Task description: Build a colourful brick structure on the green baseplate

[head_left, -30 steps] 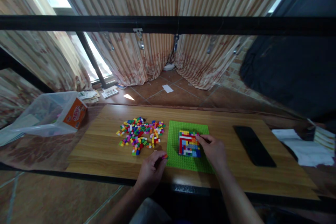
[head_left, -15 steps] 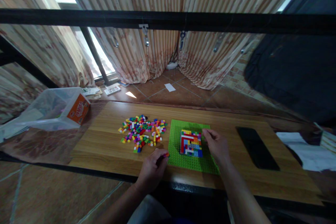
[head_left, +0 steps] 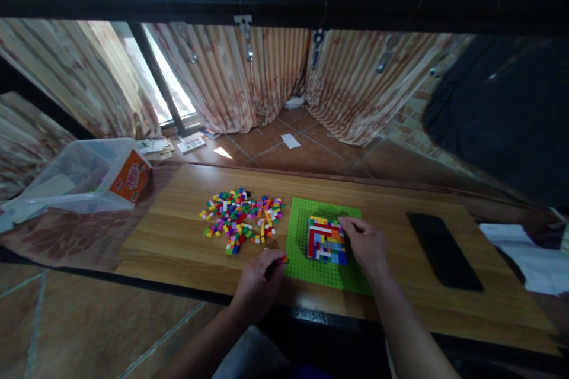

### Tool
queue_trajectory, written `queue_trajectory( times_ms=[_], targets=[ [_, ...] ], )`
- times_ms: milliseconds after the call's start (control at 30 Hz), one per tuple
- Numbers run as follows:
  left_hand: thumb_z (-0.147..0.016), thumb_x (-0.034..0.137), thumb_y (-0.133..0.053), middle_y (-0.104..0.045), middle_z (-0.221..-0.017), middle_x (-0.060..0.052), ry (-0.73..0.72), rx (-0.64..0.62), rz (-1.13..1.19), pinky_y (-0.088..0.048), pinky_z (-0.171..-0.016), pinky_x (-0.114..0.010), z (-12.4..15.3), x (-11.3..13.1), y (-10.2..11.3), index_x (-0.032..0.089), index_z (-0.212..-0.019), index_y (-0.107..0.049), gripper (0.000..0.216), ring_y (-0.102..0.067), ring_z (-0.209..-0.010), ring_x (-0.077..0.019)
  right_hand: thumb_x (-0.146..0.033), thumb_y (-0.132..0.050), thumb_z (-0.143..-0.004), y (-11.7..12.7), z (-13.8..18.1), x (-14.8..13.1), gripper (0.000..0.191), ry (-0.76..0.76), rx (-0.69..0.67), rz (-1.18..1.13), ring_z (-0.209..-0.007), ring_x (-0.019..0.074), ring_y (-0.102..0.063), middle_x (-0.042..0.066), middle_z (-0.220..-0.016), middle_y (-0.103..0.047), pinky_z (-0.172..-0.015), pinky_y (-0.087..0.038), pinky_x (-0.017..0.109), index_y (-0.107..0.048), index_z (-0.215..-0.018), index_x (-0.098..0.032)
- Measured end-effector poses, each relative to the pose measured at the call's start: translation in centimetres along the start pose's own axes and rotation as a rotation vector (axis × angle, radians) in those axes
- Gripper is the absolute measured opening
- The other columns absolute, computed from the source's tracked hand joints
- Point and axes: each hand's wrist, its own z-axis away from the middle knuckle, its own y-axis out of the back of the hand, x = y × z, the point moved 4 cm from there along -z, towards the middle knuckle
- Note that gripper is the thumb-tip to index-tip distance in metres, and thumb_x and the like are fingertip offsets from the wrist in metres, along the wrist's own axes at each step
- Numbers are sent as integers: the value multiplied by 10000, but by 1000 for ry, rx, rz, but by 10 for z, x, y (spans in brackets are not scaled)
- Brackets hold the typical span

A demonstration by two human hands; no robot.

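A green studded baseplate (head_left: 297, 237) lies on the wooden table, bearing a square block of many-coloured toy bricks (head_left: 326, 241). My right hand (head_left: 367, 243) is at the block's upper right corner, thumb and fingertips closed together against it. Whether a brick sits between those fingertips is too small to tell. Just off the plate's left edge, my left hand (head_left: 262, 275) is closed, with small reddish-orange toy bricks (head_left: 283, 259) showing at its fingertips. Beyond that hand spreads a pile of loose toy bricks (head_left: 240, 217) in mixed colours.
On the table's right lies a flat black slab (head_left: 444, 250), with white papers (head_left: 524, 254) past it. A clear plastic bin (head_left: 93, 174) with an orange label stands left of the table (head_left: 164, 237). A black bar (head_left: 284, 9) crosses overhead at the far side.
The camera view has shifted slightly. My right fingertips have moved a little inward onto the block's upper right corner. My left hand keeps its place and its hold on the bricks.
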Motion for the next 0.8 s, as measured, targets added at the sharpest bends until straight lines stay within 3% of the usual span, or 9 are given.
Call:
queue_trajectory(
  times_ms=[267,367,467,567,667,800],
  targets=[
    [-868,189,-544,-685,-914,-25,35,-13,18,-500,-793,-269,0,-3,-1,213,-981,-630,143,-642,-861,-158,-559,-606,-733,1,1,-4,411,31,-30,10,-832,248,-663,79,-866,-740,-770,-492,354,-750,-813,-182],
    [-869,202,-544,-683,-912,-22,62,-20,67,-494,-788,-268,-1,-1,1,206,-968,-640,138,-637,-853,-156,-577,-588,-744,4,-1,-1,464,-9,-54,-36,-784,242,-664,81,-851,-737,-700,-505,343,-741,-905,-170],
    [-879,220,-534,-680,-900,-22,86,-30,131,-488,-769,-262,-1,0,3,198,-982,-647,154,-631,-838,-152,-582,-524,-795,11,8,-1,551,-27,58,-83,-749,229,-661,106,-922,-724,-648,-512,343,-674,-1102,-150],
    [-879,226,-530,-675,-891,-29,104,-8,186,-488,-761,-260,-1,0,4,183,-992,-647,168,-625,-824,-150,-533,-519,-831,9,36,-19,474,100,146,-28,-850,231,-658,111,-987,-710,-766,-511,375,-669,-1089,-164],
    [-864,221,-540,-670,-906,-35,104,21,245,-496,-747,-256,-1,-3,3,170,-1015,-635,185,-622,-814,-146,-462,-501,-868,-17,77,-46,341,283,-50,-24,-957,219,-640,85,-1037,-698,-865,-487,372,-697,-986,-208],
    [-846,196,-537,-667,-971,-48,93,52,323,-510,-763,-254,1,-6,1,168,-1072,-608,239,-633,-852,-147,-405,-471,-890,-57,117,-63,328,338,-204,102,-899,217,-649,90,-999,-692,-805,-499,358,-685,-1029,-199]
  ],
)
